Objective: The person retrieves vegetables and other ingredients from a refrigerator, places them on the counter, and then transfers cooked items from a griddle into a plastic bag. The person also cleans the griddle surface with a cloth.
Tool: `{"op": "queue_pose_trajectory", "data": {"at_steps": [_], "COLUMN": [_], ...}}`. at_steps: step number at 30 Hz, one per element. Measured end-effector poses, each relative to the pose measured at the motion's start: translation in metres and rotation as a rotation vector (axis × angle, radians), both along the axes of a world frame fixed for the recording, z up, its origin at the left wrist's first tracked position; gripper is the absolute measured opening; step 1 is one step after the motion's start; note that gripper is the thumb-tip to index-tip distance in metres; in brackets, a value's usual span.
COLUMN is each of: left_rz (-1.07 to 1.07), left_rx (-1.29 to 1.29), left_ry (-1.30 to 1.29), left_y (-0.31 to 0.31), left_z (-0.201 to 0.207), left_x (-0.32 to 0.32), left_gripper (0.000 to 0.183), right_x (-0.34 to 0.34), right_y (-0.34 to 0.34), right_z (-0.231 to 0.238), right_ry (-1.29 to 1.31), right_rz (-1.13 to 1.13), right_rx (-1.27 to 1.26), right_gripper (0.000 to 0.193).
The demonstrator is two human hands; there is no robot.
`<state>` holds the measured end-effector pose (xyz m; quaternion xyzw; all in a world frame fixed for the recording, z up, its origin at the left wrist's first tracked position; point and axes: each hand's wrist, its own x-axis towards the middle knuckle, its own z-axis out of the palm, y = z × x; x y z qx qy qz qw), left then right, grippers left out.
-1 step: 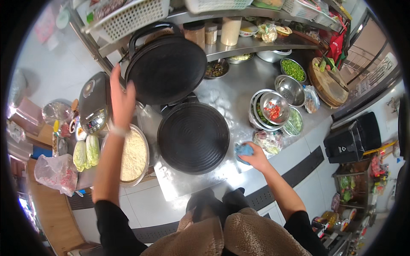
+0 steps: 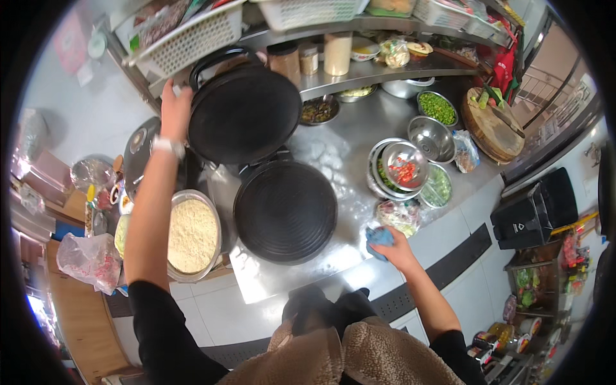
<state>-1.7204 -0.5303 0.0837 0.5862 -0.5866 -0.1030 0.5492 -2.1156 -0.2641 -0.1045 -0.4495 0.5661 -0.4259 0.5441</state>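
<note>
My right hand (image 2: 399,249) is closed round a crumpled blue cloth (image 2: 379,242) at the right front edge of the steel counter. Far to the left, my left hand (image 2: 175,114) is raised beside the rim of the upright black lid (image 2: 245,114); its fingers look curled, and what they hold, if anything, does not show. Hinged below that lid lies the round black griddle plate (image 2: 285,212), bare and marked with ring-shaped grooves. Beneath my left forearm stands a steel bowl of pale flour (image 2: 194,236). A rice cooker (image 2: 138,157) is partly hidden by the same arm.
Right of the griddle, stacked steel bowls hold chopped red pepper (image 2: 404,172). Behind are an unfilled steel bowl (image 2: 433,138), chopped greens (image 2: 437,108) and a round chopping board (image 2: 491,128) with a knife. A steel shelf (image 2: 385,70) with jars and baskets overhangs the back. A black bin (image 2: 536,208) stands right.
My left hand has moved up and slightly left along the lid, its fingers going from stretched to curled. My right hand has shifted a little right and nearer with the cloth.
</note>
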Motion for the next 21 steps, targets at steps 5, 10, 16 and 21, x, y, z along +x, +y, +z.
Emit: {"op": "queue_pose_trajectory", "data": {"at_steps": [5,10,16,21], "left_rz": [-0.125,-0.079,-0.143,-0.337], "left_rx": [0.271,0.363,0.380,0.531], "left_ry": [0.353,0.002,-1.028,-1.185], "left_y": [-0.096,-0.056,0.100,0.221], "left_z": [0.017,0.030,0.002,-0.115], "left_x": [0.025,0.003,-0.131,-0.162], "left_gripper": [0.026,0.028,0.020,0.021], "right_x": [-0.111,-0.200,-0.239,-0.220], "right_y": [0.087,0.162,0.178,0.148], "right_z": [-0.003,-0.014,-0.030,-0.023], "right_ry": [-0.153,-0.243,-0.212,-0.302], "right_rz": [-0.249,-0.514,-0.561,-0.543], "right_rx": [0.100,0.138,0.120,0.147], "right_gripper": [0.034,0.027,0.024,0.024]}}
